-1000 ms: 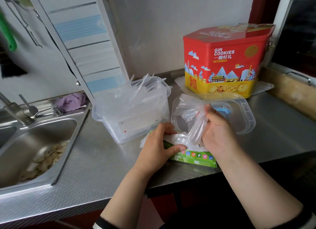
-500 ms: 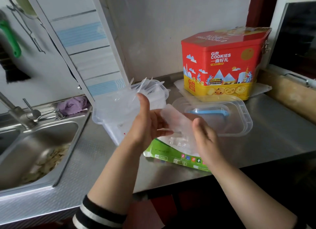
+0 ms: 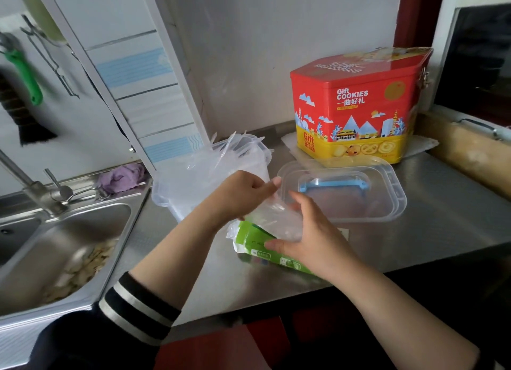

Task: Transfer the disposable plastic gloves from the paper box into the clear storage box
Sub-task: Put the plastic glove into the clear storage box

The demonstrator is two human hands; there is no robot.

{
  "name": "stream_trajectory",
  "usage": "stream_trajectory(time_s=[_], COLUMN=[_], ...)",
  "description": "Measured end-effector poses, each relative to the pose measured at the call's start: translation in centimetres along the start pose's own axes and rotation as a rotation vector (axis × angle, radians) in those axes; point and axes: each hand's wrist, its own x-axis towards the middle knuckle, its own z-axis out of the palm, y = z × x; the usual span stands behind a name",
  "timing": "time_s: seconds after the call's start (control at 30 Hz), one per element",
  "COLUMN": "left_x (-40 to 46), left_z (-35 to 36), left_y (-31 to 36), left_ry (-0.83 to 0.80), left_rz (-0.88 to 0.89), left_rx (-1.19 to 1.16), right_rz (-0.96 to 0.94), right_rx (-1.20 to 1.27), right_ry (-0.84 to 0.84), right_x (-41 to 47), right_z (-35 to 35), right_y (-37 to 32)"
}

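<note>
The green paper box (image 3: pixel 253 245) lies on the steel counter near its front edge, with clear film spilling from its left end. A bunch of thin plastic gloves (image 3: pixel 272 219) is held just above it. My left hand (image 3: pixel 243 194) pinches the upper end of the bunch. My right hand (image 3: pixel 309 237) curls round its lower part, thumb down by the box top. The clear storage box (image 3: pixel 213 170) stands behind my left hand, with several gloves sticking out over its rim.
The storage box's clear lid (image 3: pixel 392 201) with a blue handle lies upside down to the right. A red and yellow cookie tin (image 3: pixel 356 107) stands behind it. A steel sink (image 3: pixel 69 245) with scraps is at the left, with a purple cloth (image 3: pixel 121 176) on its ledge.
A second ago my left hand steadied the paper box while my right pulled gloves out. Both hands then lifted the bunch toward the storage box. Now they hold it lower, over the paper box.
</note>
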Motion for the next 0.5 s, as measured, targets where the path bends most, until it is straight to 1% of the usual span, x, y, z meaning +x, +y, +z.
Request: stream_trajectory(time_s=[0.07,0.1,0.23,0.33,0.4,0.5], left_x=[-0.3,-0.4,-0.6,-0.6,-0.4,0.3], left_z=[-0.2,-0.5,-2.0,-3.7,-5.6,-9.5], left_y=[0.1,0.1,0.2,0.8,1.2,1.1], left_ry=[-0.024,-0.002,0.191,0.23,0.309,0.507], left_rz=[0.014,0.044,0.177,0.207,0.216,0.224], left_rx=[-0.031,-0.041,0.075,0.163,0.112,-0.064], right_rz=[0.009,0.019,0.051,0.05,0.051,0.052], right_rx=[-0.022,-0.04,-0.078,-0.083,-0.085,-0.086], right_ry=[-0.036,-0.054,-0.077,-0.094,-0.097,-0.088], right_x=[-0.1,-0.1,-0.2,-0.3,-0.4,-0.3], right_z=[-0.4,-0.4,-0.5,-0.4,-0.5,-0.3], right_y=[0.1,0.2,0.3,0.3,0.3,0.5])
